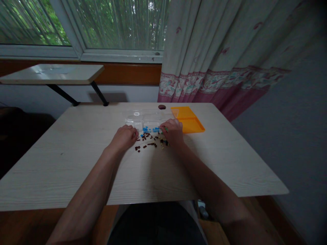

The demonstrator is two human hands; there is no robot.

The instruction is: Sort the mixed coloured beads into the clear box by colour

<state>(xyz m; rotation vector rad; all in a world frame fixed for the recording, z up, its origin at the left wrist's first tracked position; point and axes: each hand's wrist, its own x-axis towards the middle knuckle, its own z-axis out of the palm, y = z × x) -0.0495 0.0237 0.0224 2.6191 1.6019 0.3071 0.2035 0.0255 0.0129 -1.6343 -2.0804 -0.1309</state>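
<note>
My left hand (125,136) rests at the left of a scatter of small brown pieces (146,136), its fingers curled together; whatever they pinch is too small to name. Opposite it, my right hand (173,132) is closed at the right side of the scatter. Bits of green show by its fingertips, though I cannot tell if they are held. Between the hands lie small blue pieces (150,129), at the near side of a clear plastic compartment tray (135,123). Black and cream pieces (163,142) lie below my right hand. The pieces look like tiny building bricks.
An orange two-part tray (190,124) lies right of the clear one. A dark round spot (161,107) sits near the table's back edge. A raised shelf (53,74) on black legs stands at the back left. Curtains (194,81) hang behind the table (217,163).
</note>
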